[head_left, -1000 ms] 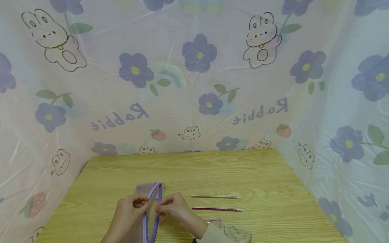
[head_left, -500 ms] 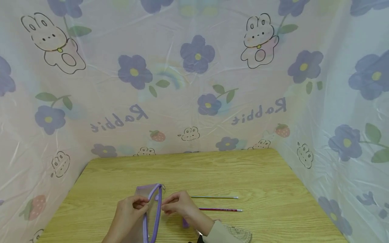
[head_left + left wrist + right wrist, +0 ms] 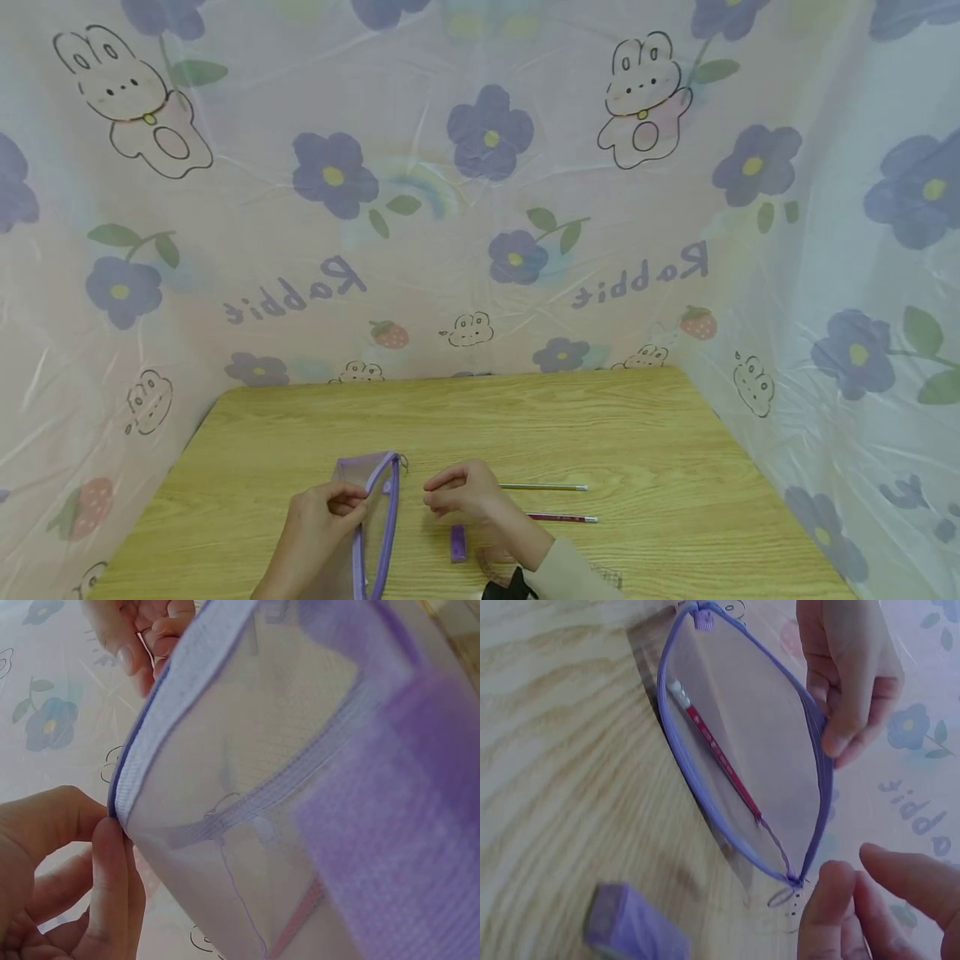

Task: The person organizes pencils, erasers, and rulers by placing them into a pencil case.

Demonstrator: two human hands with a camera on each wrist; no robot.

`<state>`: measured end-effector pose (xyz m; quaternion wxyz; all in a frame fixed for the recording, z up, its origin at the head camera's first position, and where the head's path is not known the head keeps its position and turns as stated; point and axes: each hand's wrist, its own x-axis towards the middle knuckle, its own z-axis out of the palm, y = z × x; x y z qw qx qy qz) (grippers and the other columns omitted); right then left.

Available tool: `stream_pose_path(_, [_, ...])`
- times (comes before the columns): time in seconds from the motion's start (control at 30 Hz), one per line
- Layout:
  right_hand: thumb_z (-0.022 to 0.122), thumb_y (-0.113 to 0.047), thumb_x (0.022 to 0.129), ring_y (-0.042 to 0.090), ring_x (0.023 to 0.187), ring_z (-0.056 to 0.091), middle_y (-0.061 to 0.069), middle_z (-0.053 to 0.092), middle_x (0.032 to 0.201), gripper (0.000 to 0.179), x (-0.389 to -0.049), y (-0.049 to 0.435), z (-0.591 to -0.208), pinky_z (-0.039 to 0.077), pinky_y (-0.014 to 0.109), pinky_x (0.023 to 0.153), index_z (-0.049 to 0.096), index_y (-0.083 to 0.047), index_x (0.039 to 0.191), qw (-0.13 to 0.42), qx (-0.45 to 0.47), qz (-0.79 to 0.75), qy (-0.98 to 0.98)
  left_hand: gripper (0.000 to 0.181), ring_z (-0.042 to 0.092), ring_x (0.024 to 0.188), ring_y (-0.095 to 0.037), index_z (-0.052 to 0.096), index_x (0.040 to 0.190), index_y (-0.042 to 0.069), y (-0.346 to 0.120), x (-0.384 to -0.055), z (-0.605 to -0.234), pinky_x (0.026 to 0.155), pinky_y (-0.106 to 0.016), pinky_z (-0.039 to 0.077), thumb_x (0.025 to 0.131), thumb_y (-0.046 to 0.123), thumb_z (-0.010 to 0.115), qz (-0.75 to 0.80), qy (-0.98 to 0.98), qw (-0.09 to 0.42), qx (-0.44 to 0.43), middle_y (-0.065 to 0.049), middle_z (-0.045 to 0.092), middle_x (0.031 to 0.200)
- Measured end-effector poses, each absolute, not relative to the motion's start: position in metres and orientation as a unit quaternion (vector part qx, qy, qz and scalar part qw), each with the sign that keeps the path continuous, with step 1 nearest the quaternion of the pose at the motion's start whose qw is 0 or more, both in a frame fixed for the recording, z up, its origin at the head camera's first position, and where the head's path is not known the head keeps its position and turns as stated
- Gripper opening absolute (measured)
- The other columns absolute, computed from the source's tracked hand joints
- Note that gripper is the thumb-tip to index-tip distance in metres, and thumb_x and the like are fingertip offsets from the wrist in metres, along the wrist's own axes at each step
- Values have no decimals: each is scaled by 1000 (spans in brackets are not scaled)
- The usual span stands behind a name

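I count two bare hands, one pouch. Left hand [image 3: 318, 521] pinches the left rim of the gaping see-through pouch with purple zip edging [image 3: 390, 525], left of centre on the yellow wood-grain table [image 3: 600, 433]. Right hand [image 3: 468, 493]: thumb and fingertips apart, right of the pouch, clear of it. Inside I see one red pencil with a pale end [image 3: 718, 756]. On the table: two pencils, one slim gold-striped pencil [image 3: 547, 487], one dark-red pencil [image 3: 562, 518]; one small purple block [image 3: 458, 543]; two see-through plastic pieces, one pinkish curved piece [image 3: 487, 567], one colourless piece [image 3: 611, 577], both partly hidden.
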<state>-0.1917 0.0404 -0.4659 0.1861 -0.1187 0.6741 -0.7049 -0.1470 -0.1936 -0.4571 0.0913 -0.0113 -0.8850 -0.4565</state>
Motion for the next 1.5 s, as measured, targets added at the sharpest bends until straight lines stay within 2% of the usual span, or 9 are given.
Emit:
stream_pose_path(0.1, [71, 8, 85, 30, 73, 72, 21, 72, 83, 22, -195, 47, -465, 60, 49, 75, 66, 19, 103, 178, -127, -695, 684, 11, 62, 66, -8, 75, 85, 1, -194, -147, -458, 58, -19, 55, 79, -7, 77, -458, -884, 95, -12, 1, 68, 74])
stream_pose_path(0.27, [72, 5, 86, 26, 74, 72, 19, 73, 86, 22, -200, 58, -462, 60, 48, 77, 67, 18, 103, 174, -134, -687, 693, 11, 63, 66, -8, 75, 85, 1, -195, -147, -459, 59, -20, 55, 79, -7, 78, -462, -881, 105, -19, 1, 69, 74])
stream_pose_path(0.7, [71, 2, 89, 23, 73, 71, 18, 72, 90, 25, -211, 90, -458, 57, 56, 82, 64, 21, 105, 155, -147, -680, 701, 11, 63, 65, -8, 75, 84, 1, -197, -147, -458, 59, -20, 55, 78, -8, 77, -464, -879, 109, -16, 2, 68, 73])
stream_pose_path(0.9, [72, 0, 89, 38, 84, 70, 15, 72, 91, 26, -215, 102, -462, 57, 54, 83, 65, 19, 106, 154, -147, -675, 706, 12, 63, 64, -7, 74, 84, 1, -197, -148, -459, 59, -20, 56, 77, -10, 76, -469, -876, 115, -23, 2, 68, 73])
stream_pose_path(1.03, [71, -2, 90, 42, 90, 68, 16, 71, 95, 27, -217, 110, -464, 56, 54, 84, 65, 18, 107, 158, -163, -668, 709, 13, 62, 64, -7, 74, 83, 1, -196, -147, -460, 59, -20, 55, 77, -10, 76, -469, -876, 111, -23, 3, 69, 73])
stream_pose_path(1.5, [70, -6, 93, 31, 84, 70, 17, 72, 96, 29, -222, 137, -464, 54, 58, 86, 64, 16, 110, 149, -172, -643, 732, 12, 62, 64, -7, 75, 83, 2, -195, -146, -460, 58, -19, 55, 78, -9, 77, -460, -880, 116, -18, 4, 68, 72])
